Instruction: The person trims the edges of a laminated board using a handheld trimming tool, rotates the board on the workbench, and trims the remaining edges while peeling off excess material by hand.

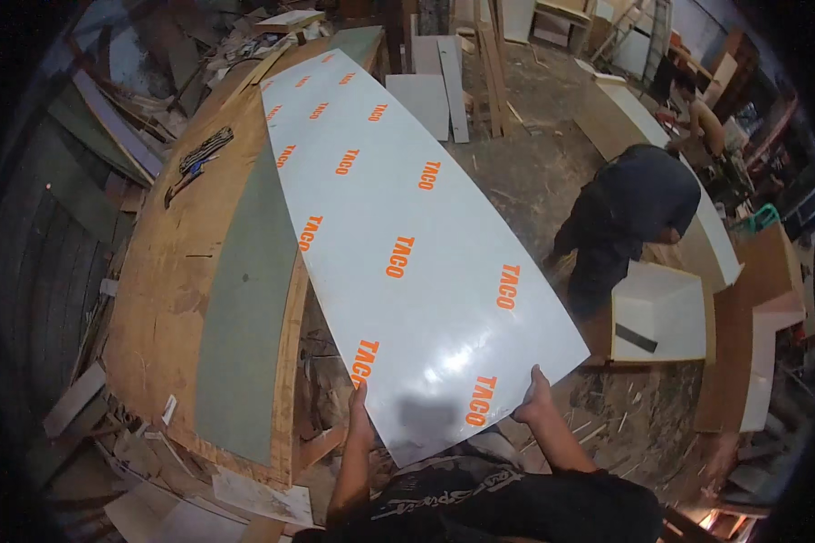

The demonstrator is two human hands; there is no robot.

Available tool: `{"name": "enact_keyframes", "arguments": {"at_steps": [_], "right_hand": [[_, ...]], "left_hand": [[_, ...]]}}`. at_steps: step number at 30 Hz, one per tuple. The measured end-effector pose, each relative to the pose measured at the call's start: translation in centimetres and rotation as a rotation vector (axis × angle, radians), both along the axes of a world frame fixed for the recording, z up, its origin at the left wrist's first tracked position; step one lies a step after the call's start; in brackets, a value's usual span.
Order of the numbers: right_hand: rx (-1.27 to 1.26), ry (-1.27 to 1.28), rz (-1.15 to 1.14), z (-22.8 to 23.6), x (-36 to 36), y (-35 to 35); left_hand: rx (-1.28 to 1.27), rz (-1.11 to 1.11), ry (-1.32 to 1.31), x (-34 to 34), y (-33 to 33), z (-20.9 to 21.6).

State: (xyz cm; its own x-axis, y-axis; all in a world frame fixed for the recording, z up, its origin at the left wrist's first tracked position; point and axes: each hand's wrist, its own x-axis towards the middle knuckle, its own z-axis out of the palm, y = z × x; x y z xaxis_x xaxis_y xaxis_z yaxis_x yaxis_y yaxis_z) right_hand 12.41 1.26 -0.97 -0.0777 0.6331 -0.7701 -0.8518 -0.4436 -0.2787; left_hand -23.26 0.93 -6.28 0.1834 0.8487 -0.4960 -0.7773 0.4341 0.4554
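A long, glossy white sheet [444, 299] with orange lettering stretches from my body out to the far end of a wooden workbench. My left hand [359, 412] grips its left edge close to me, thumb on top and fingers hidden underneath. On the opposite edge, near the right corner, my right hand [536, 398] holds it the same way. The sheet's far part lies over the bench and a grey-green strip [244, 344]; its near part hangs beyond the bench side, in front of my body.
On the wooden bench [167, 281] to the left lies a dark tool with a blue part [199, 163]. Two people [638, 199] work at the right beside long panels. An open white box [666, 312] stands near them. Boards [421, 100] lean at the back; scraps litter the floor.
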Motion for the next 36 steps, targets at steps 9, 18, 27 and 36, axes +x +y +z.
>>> {"name": "enact_keyframes", "arguments": {"at_steps": [9,18,27,36], "right_hand": [[0.068,-0.118,-0.127,-7.6,6.5,1.2],[0.032,-0.396,-0.084,-12.6,9.3,1.6],[0.018,-0.789,-0.221,-17.3,11.7,-1.4],[-0.753,-1.405,-0.334,-7.2,-1.6,4.0]], "left_hand": [[-0.021,0.088,0.263,3.6,3.2,-3.1],[0.189,-0.421,0.648,-0.9,3.1,-8.2],[0.51,-0.246,1.143,-17.3,23.5,-7.4],[1.271,-0.361,1.709,-14.6,53.6,2.7]]}}
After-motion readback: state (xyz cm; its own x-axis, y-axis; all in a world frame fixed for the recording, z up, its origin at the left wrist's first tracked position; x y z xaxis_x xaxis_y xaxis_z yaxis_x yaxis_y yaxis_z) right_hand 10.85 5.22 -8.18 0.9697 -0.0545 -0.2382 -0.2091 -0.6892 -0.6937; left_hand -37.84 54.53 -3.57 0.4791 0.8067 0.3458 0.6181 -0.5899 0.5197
